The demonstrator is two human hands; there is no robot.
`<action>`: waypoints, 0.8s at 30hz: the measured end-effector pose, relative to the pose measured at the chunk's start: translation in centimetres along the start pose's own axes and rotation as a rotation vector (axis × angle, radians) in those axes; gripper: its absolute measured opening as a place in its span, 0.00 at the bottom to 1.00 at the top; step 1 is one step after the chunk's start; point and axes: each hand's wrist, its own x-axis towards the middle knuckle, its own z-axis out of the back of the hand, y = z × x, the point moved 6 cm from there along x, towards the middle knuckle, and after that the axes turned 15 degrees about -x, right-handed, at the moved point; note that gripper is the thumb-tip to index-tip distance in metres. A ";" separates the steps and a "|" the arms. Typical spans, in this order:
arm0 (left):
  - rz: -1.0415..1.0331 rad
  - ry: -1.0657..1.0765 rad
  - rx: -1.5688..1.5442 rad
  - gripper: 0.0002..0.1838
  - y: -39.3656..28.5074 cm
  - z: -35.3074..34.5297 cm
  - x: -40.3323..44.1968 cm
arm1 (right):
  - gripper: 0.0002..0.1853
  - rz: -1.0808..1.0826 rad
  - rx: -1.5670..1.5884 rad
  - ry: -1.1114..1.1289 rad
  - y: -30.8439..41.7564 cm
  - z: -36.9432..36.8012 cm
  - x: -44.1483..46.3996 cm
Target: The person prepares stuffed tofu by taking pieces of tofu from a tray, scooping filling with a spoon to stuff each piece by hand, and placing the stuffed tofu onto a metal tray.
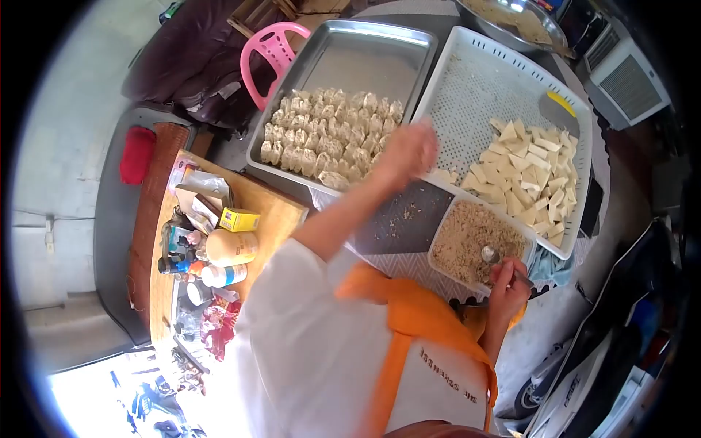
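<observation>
My right hand [507, 296] grips a metal spoon [490, 254], its bowl over a pale rectangular tub of crumbly brown minced filling [467, 235]. My left hand [410, 151], blurred and with curled fingers, is above the near right corner of a metal tray [358, 62]; what it holds, if anything, is hidden. Rows of pale, lumpy filled pieces [321, 131] cover the tray's near half. To the right, a white perforated tray [467, 80] carries a heap of pale triangular wedges [526, 168], which look like tofu.
A large metal bowl [511, 25] stands at the far right, and a yellow strip [561, 104] lies at the perforated tray's rim. Crumbs dot the dark tabletop [401, 219]. At left, a wooden table [274, 201] bears jars and boxes. A pink chair [274, 47] is behind.
</observation>
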 end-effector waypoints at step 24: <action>-0.213 -0.057 1.272 0.12 -6.5 30.8 17.6 | 0.11 0.065 -0.102 -0.037 0.8 -0.8 0.0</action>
